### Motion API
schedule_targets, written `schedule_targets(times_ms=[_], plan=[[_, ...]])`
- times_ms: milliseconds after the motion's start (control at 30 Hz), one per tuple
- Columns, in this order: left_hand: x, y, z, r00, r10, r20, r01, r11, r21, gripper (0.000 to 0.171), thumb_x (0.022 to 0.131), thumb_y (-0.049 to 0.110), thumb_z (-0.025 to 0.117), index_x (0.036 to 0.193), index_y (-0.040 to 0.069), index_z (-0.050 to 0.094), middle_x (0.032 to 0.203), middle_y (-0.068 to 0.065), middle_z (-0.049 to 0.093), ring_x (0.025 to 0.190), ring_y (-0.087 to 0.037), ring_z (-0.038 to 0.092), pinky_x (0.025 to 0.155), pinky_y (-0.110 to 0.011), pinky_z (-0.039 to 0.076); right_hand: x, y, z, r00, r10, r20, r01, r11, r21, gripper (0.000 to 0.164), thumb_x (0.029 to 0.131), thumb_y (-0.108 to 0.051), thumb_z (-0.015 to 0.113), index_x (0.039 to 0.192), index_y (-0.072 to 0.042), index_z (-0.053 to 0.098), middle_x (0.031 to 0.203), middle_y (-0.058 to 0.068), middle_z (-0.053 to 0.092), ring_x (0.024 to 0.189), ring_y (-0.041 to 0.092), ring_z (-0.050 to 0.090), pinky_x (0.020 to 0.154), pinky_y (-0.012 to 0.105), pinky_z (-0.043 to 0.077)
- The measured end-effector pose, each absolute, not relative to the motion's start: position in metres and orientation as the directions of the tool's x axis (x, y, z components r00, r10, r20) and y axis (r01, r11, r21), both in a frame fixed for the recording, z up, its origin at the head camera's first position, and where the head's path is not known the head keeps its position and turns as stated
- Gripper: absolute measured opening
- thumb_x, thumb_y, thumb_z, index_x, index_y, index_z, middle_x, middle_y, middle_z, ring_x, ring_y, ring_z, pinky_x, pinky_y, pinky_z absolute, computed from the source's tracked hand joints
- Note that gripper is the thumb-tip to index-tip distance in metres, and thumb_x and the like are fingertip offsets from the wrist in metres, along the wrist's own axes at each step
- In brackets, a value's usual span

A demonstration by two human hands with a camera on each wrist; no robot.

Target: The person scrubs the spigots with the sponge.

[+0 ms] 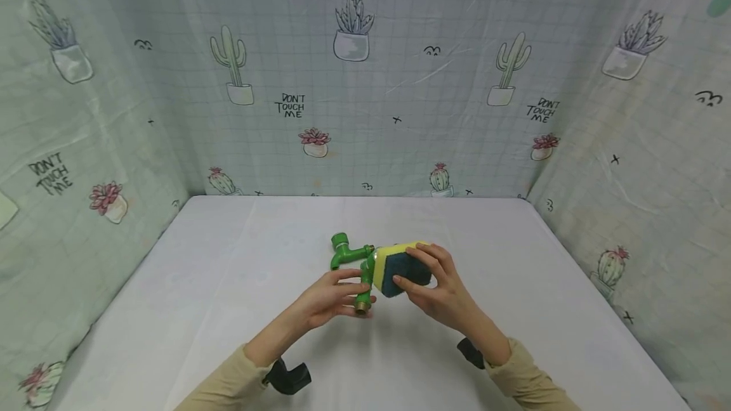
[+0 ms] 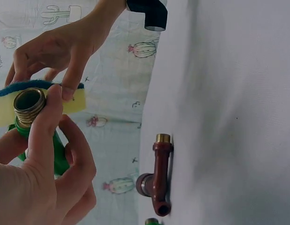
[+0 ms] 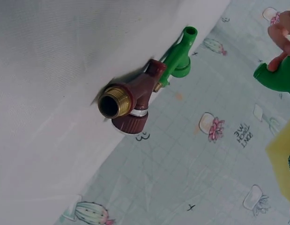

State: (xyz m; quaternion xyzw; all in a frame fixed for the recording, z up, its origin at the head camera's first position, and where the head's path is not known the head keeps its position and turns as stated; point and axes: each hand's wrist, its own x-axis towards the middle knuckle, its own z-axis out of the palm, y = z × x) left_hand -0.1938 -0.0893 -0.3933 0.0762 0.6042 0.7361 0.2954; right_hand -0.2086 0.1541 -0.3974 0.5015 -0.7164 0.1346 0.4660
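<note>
My left hand grips a green tap, its brass threaded end turned toward me. My right hand pinches a yellow sponge with a dark blue scouring side, thumb and fingers on the blue side. The sponge's yellow side is against the tap's upper part in the head view. Just behind the held tap, a second green tap lies on the table. A maroon tap with a brass threaded end lies beside it, mostly hidden by the sponge in the head view.
The white table ends at a cactus-printed cloth at the back and sides. Black camera mounts hang at both wrists.
</note>
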Motion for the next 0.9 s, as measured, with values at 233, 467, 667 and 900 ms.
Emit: schedule_targets(times_ms=[233, 467, 667, 900], plan=[[-0.191, -0.080, -0.393, -0.779, 0.577, -0.246, -0.338, -0.055, 0.940, 0.049, 0.086, 0.011, 0.057, 0.125, -0.013, 0.039, 0.103, -0.016, 0.063, 0.084, -0.016, 0.065, 0.076, -0.037, 0.054, -0.210, 0.151, -0.399, -0.030, -0.568, 0.822, -0.826, 0.477, 0.299, 0.020, 0.089, -0.025, 0.051, 0.105, -0.024, 0.063, 0.115, 0.024, 0.048, 0.104, 0.039, 0.041, 0.092, 0.044, 0.038], [-0.190, -0.081, -0.395, -0.762, 0.575, -0.298, -0.425, -0.098, 0.900, 0.051, 0.086, 0.007, 0.055, 0.128, -0.009, 0.033, 0.110, -0.023, 0.060, 0.091, -0.021, 0.064, 0.078, -0.042, 0.052, -0.211, 0.154, -0.400, -0.054, -0.578, 0.814, -0.813, 0.499, 0.300, 0.020, 0.090, -0.027, 0.048, 0.104, -0.026, 0.062, 0.114, 0.023, 0.049, 0.103, 0.037, 0.042, 0.081, 0.046, 0.042], [-0.190, -0.084, -0.395, -0.741, 0.612, -0.276, -0.401, -0.074, 0.913, 0.052, 0.086, 0.010, 0.056, 0.131, -0.006, 0.034, 0.117, -0.023, 0.057, 0.093, -0.020, 0.064, 0.075, -0.040, 0.054, -0.209, 0.156, -0.402, -0.100, -0.594, 0.798, -0.827, 0.496, 0.266, 0.023, 0.091, -0.028, 0.045, 0.107, -0.026, 0.061, 0.116, 0.023, 0.047, 0.105, 0.036, 0.041, 0.079, 0.045, 0.044], [-0.190, -0.088, -0.398, -0.733, 0.629, -0.259, -0.368, -0.047, 0.929, 0.052, 0.088, 0.010, 0.053, 0.134, -0.002, 0.032, 0.121, -0.023, 0.054, 0.094, -0.019, 0.064, 0.076, -0.040, 0.054, -0.206, 0.162, -0.410, -0.178, -0.625, 0.760, -0.855, 0.481, 0.195, 0.027, 0.088, -0.029, 0.048, 0.111, -0.023, 0.060, 0.121, 0.024, 0.045, 0.109, 0.036, 0.040, 0.079, 0.044, 0.046]])
